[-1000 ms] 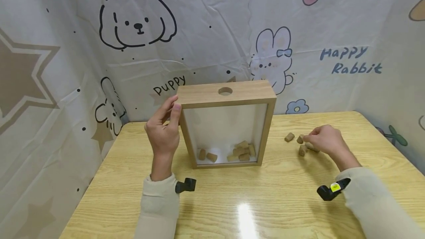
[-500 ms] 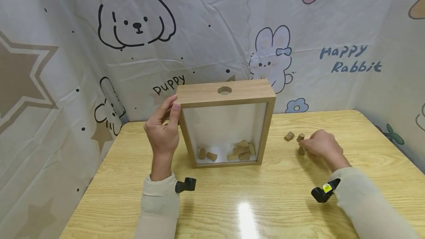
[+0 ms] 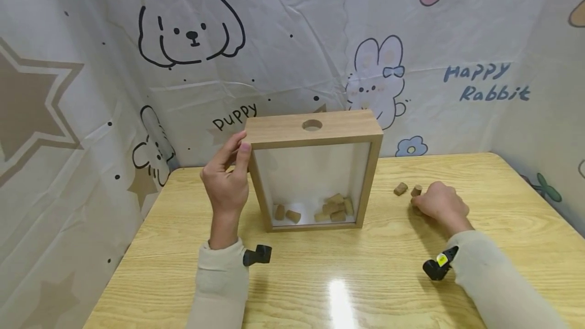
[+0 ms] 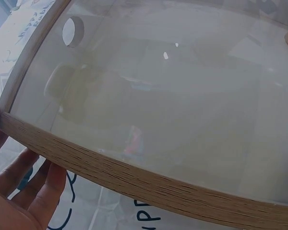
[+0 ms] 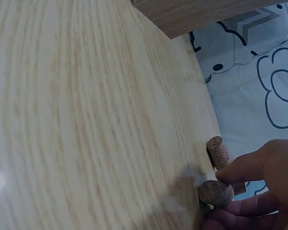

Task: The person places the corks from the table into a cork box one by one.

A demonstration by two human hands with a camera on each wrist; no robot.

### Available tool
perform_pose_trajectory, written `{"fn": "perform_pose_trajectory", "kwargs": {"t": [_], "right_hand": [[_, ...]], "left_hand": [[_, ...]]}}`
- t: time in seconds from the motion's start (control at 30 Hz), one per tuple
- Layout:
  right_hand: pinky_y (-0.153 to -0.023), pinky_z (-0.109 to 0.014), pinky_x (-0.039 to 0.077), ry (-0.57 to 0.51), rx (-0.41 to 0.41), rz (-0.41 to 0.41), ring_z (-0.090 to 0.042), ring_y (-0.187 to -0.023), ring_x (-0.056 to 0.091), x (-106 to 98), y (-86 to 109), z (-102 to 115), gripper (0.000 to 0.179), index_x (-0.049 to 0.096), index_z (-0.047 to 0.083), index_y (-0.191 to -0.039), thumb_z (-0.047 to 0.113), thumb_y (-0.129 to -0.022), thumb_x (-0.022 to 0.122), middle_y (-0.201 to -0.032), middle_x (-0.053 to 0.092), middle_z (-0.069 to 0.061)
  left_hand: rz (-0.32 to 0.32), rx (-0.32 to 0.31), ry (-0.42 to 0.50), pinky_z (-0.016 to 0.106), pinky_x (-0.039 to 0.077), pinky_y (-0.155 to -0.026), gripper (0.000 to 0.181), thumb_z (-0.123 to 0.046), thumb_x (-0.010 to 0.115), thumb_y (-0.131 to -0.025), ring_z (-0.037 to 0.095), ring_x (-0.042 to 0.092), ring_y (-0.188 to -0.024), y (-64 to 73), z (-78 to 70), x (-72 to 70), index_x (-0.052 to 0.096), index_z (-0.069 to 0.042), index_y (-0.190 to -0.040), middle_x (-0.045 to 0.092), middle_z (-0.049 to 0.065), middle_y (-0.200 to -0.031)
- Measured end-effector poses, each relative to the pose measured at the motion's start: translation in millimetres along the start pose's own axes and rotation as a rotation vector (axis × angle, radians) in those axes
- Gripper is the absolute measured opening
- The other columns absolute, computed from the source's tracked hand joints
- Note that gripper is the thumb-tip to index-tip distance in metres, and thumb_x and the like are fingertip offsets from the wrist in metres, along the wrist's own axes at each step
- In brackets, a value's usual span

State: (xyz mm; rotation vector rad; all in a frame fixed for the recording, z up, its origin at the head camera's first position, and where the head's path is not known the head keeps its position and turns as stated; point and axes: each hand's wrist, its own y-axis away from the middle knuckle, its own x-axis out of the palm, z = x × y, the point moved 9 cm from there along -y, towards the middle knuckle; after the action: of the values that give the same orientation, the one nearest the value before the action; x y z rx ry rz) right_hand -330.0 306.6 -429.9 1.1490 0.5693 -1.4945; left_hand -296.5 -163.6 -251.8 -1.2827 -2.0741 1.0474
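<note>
A wooden-framed box (image 3: pixel 315 140) with a clear front and a round hole (image 3: pixel 313 125) in its top stands upright on the table. My left hand (image 3: pixel 226 182) holds its upper left corner, thumb on the front edge and fingers along the side. Several corks (image 3: pixel 338 216) lie inside along the bottom. Right of the box, my right hand (image 3: pixel 441 206) pinches a cork (image 5: pixel 216 193) between thumb and fingers, low over the tabletop. Close to those fingers stands another cork (image 3: pixel 416 190), and one more cork (image 3: pixel 400 189) lies to its left.
The wood-grain table (image 3: pixel 292 278) reaches back to a patterned cloth (image 3: pixel 292 65) hung behind and along both sides. A black wrist camera (image 3: pixel 257 255) sits on the left sleeve, another wrist camera (image 3: pixel 440 264) on the right one.
My right hand has shifted left and slightly nearer, its fingertips going from the rear corks to the front one. The left hand and the box have stayed put.
</note>
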Motion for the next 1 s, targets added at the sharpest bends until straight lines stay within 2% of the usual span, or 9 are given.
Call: {"fn": "perform_pose_trajectory", "kwargs": {"t": [0.23,0.53,0.8,1.0], "right_hand": [[-0.059,-0.043,0.041,0.007,0.004,0.0,-0.029,-0.068,0.054,-0.9,1.1,-0.3,0.03,0.055,0.014,-0.058,0.03,-0.083,0.059,-0.066,0.054,-0.009],[-0.058,-0.04,0.039,-0.019,-0.018,0.019,-0.025,-0.065,0.048,-1.6,5.6,0.1,0.034,0.056,0.014,-0.061,0.034,-0.088,0.062,-0.067,0.05,-0.008],[-0.053,-0.036,0.043,-0.068,-0.132,0.004,-0.026,-0.072,0.053,-14.1,15.6,17.9,0.031,0.067,0.009,-0.073,0.035,-0.089,0.067,-0.08,0.062,-0.01],[-0.055,-0.032,0.043,-0.109,-0.248,-0.094,-0.023,-0.071,0.056,-35.3,23.0,40.2,0.027,0.073,0.005,-0.083,0.031,-0.089,0.07,-0.075,0.069,-0.003]], "left_hand": [[-0.012,0.0,-0.001,0.021,0.055,-0.075,0.021,-0.006,0.07,-0.094,0.02,0.071,-0.084,-0.3,-0.3,0.6,0.076,-0.005,-0.113,0.075,0.003,-0.104],[-0.008,0.007,-0.004,0.022,0.055,-0.079,0.02,-0.006,0.069,-0.094,0.021,0.071,-0.085,0.4,0.6,1.5,0.076,-0.004,-0.113,0.074,0.005,-0.105],[-0.003,0.002,-0.004,0.022,0.055,-0.079,0.02,-0.007,0.069,-0.095,0.021,0.071,-0.085,0.6,1.1,2.2,0.076,-0.005,-0.113,0.074,0.005,-0.104],[-0.009,-0.001,-0.004,0.022,0.055,-0.078,0.02,-0.006,0.069,-0.094,0.017,0.071,-0.084,0.2,-0.1,1.0,0.076,-0.005,-0.113,0.074,0.003,-0.105]]}}
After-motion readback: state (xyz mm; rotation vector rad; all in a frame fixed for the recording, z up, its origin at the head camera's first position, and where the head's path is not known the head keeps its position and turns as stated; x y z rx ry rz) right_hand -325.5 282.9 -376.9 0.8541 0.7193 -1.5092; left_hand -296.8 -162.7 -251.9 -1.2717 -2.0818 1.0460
